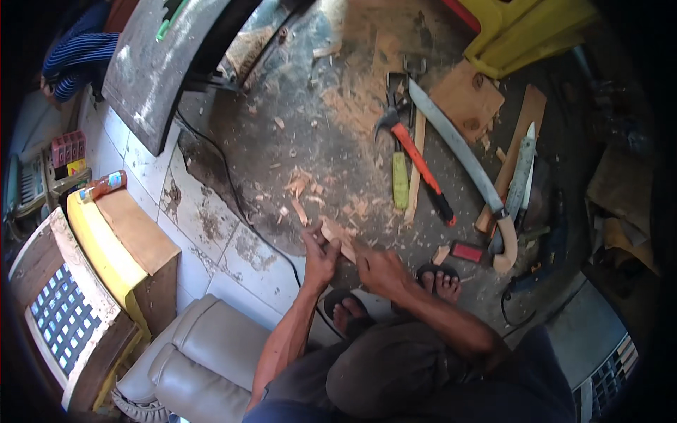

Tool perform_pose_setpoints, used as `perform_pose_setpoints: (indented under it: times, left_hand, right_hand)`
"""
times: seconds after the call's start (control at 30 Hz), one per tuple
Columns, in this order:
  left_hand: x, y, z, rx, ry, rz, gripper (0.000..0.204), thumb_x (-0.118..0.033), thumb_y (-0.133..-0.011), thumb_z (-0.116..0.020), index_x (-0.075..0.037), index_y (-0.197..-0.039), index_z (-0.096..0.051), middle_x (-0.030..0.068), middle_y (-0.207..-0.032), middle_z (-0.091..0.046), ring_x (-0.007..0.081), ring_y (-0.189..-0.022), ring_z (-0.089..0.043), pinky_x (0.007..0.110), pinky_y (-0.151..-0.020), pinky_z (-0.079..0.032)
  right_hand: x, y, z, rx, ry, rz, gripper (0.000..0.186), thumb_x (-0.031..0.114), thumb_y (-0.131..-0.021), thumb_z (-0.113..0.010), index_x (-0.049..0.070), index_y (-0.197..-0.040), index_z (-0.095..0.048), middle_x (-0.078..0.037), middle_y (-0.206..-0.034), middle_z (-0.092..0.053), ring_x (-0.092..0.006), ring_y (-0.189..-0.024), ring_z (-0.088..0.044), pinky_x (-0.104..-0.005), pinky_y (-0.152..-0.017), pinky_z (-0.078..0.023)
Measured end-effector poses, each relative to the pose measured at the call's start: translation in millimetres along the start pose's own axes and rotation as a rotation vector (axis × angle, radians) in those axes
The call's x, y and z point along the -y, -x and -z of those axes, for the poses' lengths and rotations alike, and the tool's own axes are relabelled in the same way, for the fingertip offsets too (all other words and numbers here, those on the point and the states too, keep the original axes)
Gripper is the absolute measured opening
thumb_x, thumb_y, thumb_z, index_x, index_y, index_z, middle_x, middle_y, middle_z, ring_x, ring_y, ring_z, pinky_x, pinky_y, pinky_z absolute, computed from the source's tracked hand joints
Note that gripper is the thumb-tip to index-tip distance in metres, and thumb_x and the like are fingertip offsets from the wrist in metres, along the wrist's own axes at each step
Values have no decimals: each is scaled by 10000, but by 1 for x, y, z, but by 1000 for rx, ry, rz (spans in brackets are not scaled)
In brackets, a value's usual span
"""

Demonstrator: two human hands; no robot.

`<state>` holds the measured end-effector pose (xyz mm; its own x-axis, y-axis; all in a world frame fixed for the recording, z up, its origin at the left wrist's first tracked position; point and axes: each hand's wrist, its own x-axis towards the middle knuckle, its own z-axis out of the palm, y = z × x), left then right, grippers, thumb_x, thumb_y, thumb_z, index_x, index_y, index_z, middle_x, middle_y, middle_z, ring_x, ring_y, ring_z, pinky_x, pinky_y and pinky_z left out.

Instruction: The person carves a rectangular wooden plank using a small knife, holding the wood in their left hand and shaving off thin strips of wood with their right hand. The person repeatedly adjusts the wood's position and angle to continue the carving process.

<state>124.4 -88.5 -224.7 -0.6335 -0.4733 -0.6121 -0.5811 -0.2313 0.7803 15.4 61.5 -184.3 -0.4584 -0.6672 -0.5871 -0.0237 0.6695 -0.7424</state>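
Bottle point(106, 185) lies on its side on the wooden box point(144, 236), probably just parked clear of the floor work. Black cord point(244, 218) runs loose over the tiles point(190, 236), left of the hands. Left hand point(321, 262) pinches the wood piece point(337, 235) between thumb and fingers, likely to steady it. The piece is between the hands, low over the floor, slanting away from the body. Right hand point(381, 271) bent in at its near end; grip hidden, can't tell if it pinches the wood or a small tool. Tools sit right of the hands, presumably for quick reach: yellow-green handle point(400, 182), hammer point(417, 161), curved blade point(462, 146), handle end toward the person. Straight knife point(522, 166) rests by a long board point(520, 130).

Materials, same direction: box has a plain tan top and a yellow side; grey seat point(204, 352) padded, smooth, leather-like. Tiles white, glossy, stained, broken-edged. Shavings point(300, 182) pale, curled, thin, scattered on dark rough floor. Wood piece pale, narrow, bare. Hammer: dark claw head, orange-and-black handle. Red block point(467, 252) small, rectangular. Curved blade dull metal, light bent handle. Long board flat, brown.
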Motion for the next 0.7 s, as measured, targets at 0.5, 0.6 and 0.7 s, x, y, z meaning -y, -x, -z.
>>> perform_pose_setpoints:
  times: [0.5, 0.6, 0.7]
  left_hand:
    - [0, -7, 6, 28, 97, 115, 595, -92, -1026, -594, -60, -1459, -188, 253, -1361, -539, 270, -1105, -647, 377, -853, -613]
    - [2, -5, 8, 26, 78, 81, 558, -116, -1037, -576, -56, -1446, -202, 260, -1339, -554, 261, -1114, -638, 360, -854, -598]
    - [7, -9, 2, 21, 77, 43, 558, -163, -1041, -583, -84, -1441, -202, 237, -1351, -560, 286, -1171, -628, 399, -853, -615]
  right_hand:
    - [-6, 0, 4, 11, -47, -37, 417, 162, -968, -550, 81, -1371, -620, -324, -892, -657, -496, -851, -674, -565, -742, -547]
    - [-5, 3, 3, -17, -90, 2, 401, 165, -967, -552, 81, -1350, -635, -326, -883, -654, -500, -846, -670, -559, -728, -550]
    - [-3, 13, 5, -2, -81, -55, 391, 169, -964, -558, 80, -1334, -647, -323, -860, -653, -502, -829, -670, -555, -719, -552]
